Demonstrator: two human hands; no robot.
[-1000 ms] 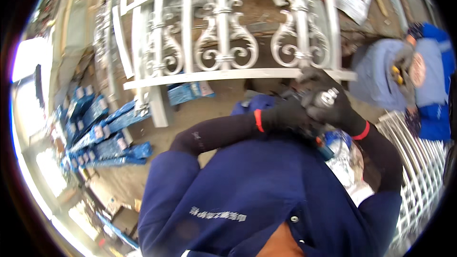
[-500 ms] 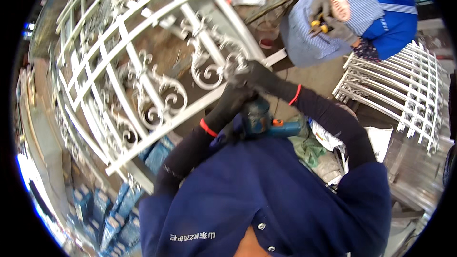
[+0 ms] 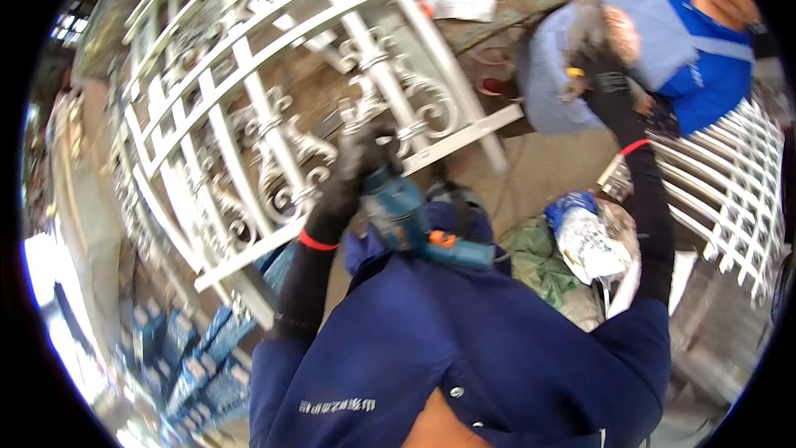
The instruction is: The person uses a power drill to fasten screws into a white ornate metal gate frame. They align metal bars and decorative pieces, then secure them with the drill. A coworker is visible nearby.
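Hands, two, both in dark gloves with red cuffs. Left hand (image 3: 352,178) closed around the front of one teal power tool (image 3: 410,220), which sits just above the person's chest, its head pressed against the lower rail of one white ornate metal gate panel (image 3: 274,116). Right hand (image 3: 618,112) is stretched far out to the right toward a second person in blue (image 3: 663,50); cannot tell whether it is open or gripping anything, too blurred. One white barred grille (image 3: 730,174) lies at right, just beyond the right arm. One blue-and-white bag (image 3: 584,236) on the floor below that arm. Blue packages (image 3: 178,365) stacked lower left, count unclear.
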